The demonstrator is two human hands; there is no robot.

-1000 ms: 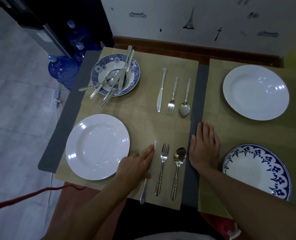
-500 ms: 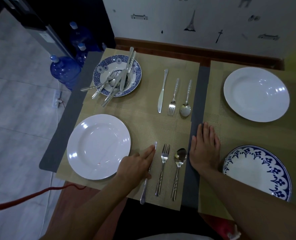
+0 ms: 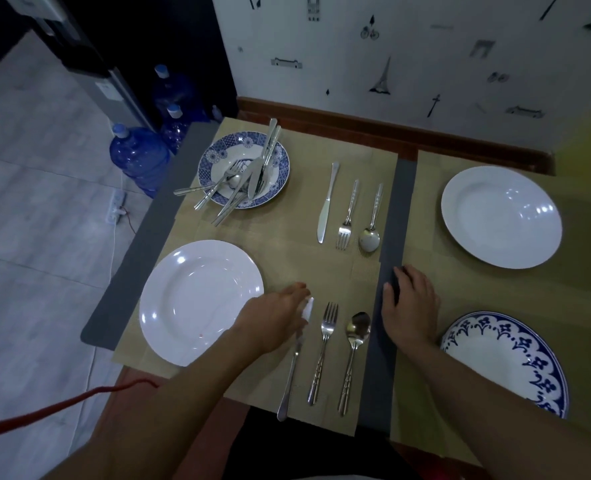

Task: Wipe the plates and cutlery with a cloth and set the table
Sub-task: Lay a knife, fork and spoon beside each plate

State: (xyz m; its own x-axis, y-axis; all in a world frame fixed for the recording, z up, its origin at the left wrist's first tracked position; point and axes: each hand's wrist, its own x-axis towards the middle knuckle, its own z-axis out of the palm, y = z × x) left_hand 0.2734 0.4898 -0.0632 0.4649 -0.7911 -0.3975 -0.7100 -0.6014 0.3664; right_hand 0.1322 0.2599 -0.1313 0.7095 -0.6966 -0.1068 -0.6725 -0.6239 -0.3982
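Left hand (image 3: 280,317) over knife (image 3: 288,382) at 6 o'clock, grip unclear. Right hand (image 3: 410,306) loosely curled, empty, on grey mat (image 3: 380,386). Two cutlery sets laid. Remaining, I judge: cutlery pile (image 3: 238,181) at 11; white plate (image 3: 501,216) at 2 and blue plate (image 3: 508,362) at 4, both without cutlery.

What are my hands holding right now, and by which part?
The left hand lies over the blade of the near knife, just short of its tip; a real grip cannot be told. The right hand holds nothing, resting on the grey strip.
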